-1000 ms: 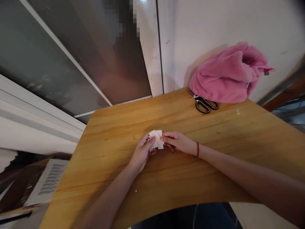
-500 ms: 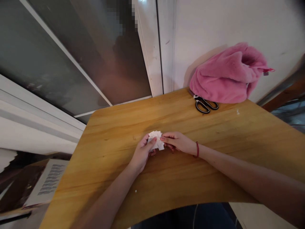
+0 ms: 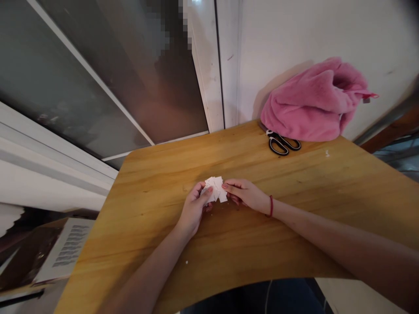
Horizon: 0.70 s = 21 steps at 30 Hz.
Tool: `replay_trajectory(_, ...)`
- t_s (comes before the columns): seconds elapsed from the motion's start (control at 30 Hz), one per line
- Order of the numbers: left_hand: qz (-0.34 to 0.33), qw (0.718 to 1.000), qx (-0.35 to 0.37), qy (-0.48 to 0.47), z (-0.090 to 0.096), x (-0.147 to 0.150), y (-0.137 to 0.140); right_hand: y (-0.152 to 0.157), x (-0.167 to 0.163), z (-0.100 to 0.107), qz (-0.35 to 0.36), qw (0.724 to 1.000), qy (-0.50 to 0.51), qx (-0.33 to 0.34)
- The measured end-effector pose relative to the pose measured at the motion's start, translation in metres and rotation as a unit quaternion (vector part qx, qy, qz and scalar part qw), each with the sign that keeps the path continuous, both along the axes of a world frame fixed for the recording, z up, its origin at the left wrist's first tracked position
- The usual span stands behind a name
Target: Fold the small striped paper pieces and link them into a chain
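Several small white paper pieces (image 3: 215,188) overlap in an uneven fan between my two hands, just above the wooden table (image 3: 255,244). My left hand (image 3: 195,205) grips the stack, thumb flat on top and fingers underneath. From the other side, my right hand (image 3: 245,193) pinches the right edge of a piece between thumb and forefinger. A red band circles the right wrist. Any marks on the papers are too small to read, and the fingers below the stack are partly hidden.
Black-handled scissors (image 3: 279,144) lie at the table's back, blades hidden under a pink plush cloth item (image 3: 314,102) against the wall. A tiny white scrap (image 3: 187,262) rests near the front. Left of the table stands a cardboard box (image 3: 65,248); glass panels (image 3: 131,78) rise behind.
My right hand has shifted slightly right and up, drawing a paper piece outward so the fan looks a little wider. My left hand stays nearly in place around the stack.
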<state>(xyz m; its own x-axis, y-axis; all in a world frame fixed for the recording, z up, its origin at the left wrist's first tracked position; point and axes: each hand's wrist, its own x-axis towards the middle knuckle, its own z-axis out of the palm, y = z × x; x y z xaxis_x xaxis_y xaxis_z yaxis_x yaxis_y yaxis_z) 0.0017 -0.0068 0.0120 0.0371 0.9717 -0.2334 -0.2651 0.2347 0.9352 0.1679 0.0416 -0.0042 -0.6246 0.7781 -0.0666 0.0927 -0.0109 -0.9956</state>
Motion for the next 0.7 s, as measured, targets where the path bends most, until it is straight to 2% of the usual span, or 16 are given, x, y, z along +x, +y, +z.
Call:
replay_trajectory(0.1, 0.005, 1.000, -0.010, -0.009, 0.0002, 0.0005, -0.0001, -0.0010, 0.0003, 0.0016, -0.003, 1.000, -0.013, 0.014)
replay_trajectory(0.27, -0.054, 0.998, -0.038, 0.002, 0.0027, 0.0033, -0.0010, -0.0047, 0.0006, 0.0039, 0.038, 0.996, -0.043, 0.070)
replay_trajectory(0.5, -0.015, 1.000, -0.015, 0.002, -0.0002, 0.0028, -0.0015, -0.0058, -0.0014, 0.0040, 0.053, 0.990, -0.078, 0.107)
replay_trajectory(0.7, 0.007, 1.000, -0.007, 0.005, -0.0012, 0.0019, -0.0006, -0.0044, -0.0014, 0.0056, 0.048, 0.998, -0.029, 0.010)
